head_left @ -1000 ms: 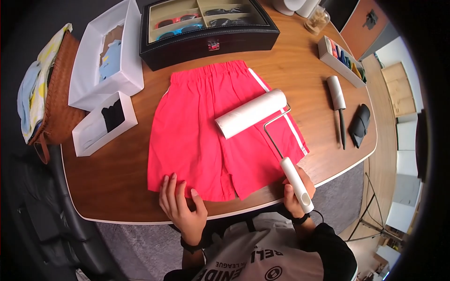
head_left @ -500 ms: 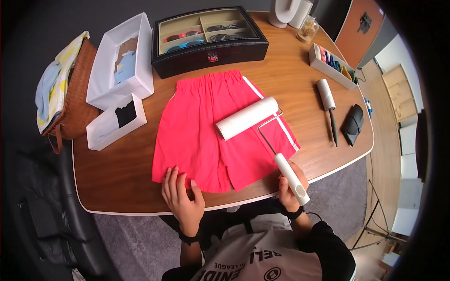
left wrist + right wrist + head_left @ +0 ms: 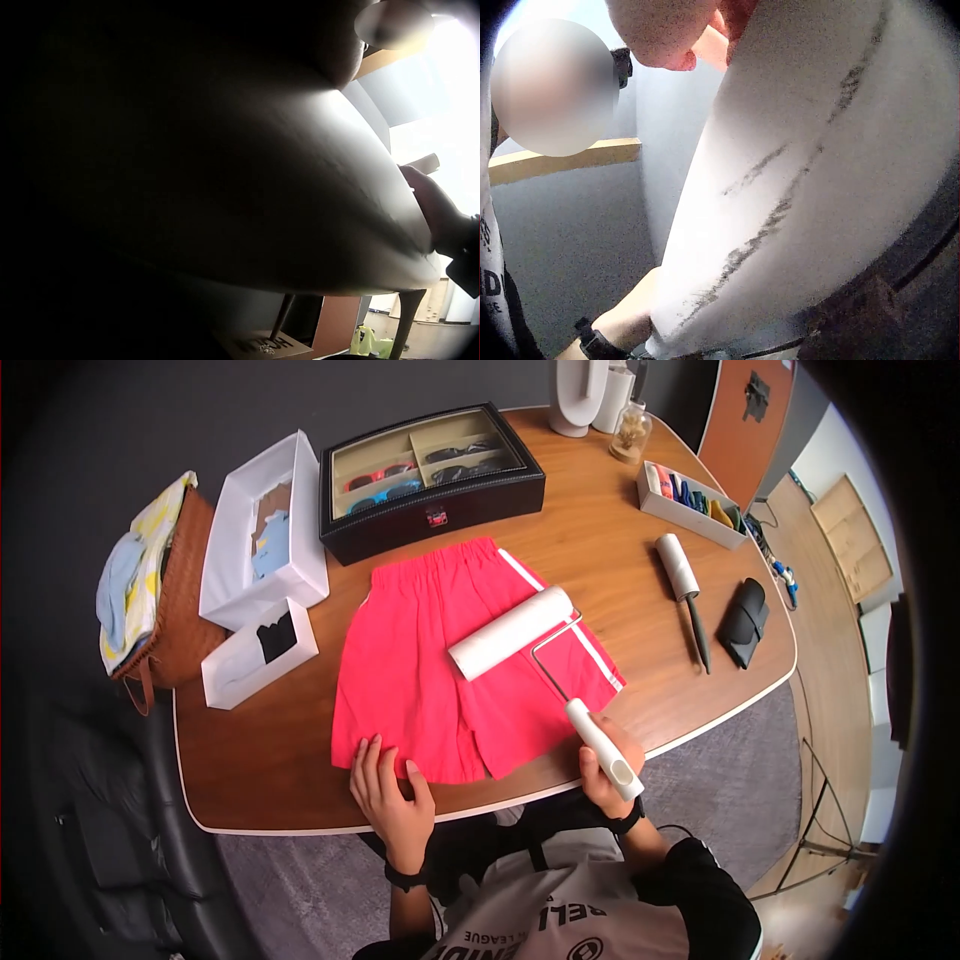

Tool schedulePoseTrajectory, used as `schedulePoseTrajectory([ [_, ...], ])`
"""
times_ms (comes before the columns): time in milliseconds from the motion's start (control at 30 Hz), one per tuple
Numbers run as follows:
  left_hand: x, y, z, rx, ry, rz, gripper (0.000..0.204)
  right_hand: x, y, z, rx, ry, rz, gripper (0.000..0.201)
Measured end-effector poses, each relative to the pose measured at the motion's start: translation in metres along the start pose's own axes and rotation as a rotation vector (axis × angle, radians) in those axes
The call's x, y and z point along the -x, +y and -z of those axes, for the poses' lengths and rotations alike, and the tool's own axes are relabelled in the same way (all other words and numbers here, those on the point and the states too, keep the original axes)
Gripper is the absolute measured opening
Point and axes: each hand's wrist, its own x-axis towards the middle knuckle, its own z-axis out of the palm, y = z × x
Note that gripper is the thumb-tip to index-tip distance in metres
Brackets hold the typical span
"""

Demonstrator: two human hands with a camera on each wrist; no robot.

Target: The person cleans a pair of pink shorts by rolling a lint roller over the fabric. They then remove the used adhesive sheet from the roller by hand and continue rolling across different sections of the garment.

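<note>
Pink shorts [image 3: 420, 660] with a white side stripe lie flat on the wooden table, waistband away from the person. The left hand [image 3: 395, 800] rests with spread fingers on the hem of the left leg. In the right hand [image 3: 612, 765] is the white handle of a large lint roller [image 3: 512, 632], whose white cylinder lies across the middle and right of the shorts. Both wrist views look mostly at the pale underside of the table; the left wrist view also catches the other hand [image 3: 439, 214] at the right edge.
Behind the shorts stands a black glasses case [image 3: 435, 518]. White boxes [image 3: 305, 565] and a brown basket [image 3: 185, 595] of cloths are at left. At right lie a smaller lint roller [image 3: 678, 568], a black pouch [image 3: 743, 624] and a box of rolled items [image 3: 690, 515]; a jar [image 3: 630, 435] stands behind.
The head view has shifted, so the table's things sit differently in the picture. Against the shorts, the roller's cylinder appears slightly farther left. The left hand stays on the hem.
</note>
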Motion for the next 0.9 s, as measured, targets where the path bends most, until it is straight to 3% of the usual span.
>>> schedulePoseTrajectory([
  [367, 0.0009, 0.0018, -0.0006, -0.001, -0.011, 0.021, 0.023, -0.0074, -0.0038, -0.0010, -0.012, -0.031, -0.023, 0.037],
  [533, 0.0004, 0.0000, -0.0013, 0.002, -0.007, 0.021, 0.021, -0.0118, -0.0003, -0.0042, -0.011, 0.033, 0.107, 0.034],
  [900, 0.0028, -0.0009, -0.0012, 0.034, 0.051, 0.000, 0.020, -0.0132, -0.0090, -0.0013, -0.084, 0.047, 0.064, 0.034],
])
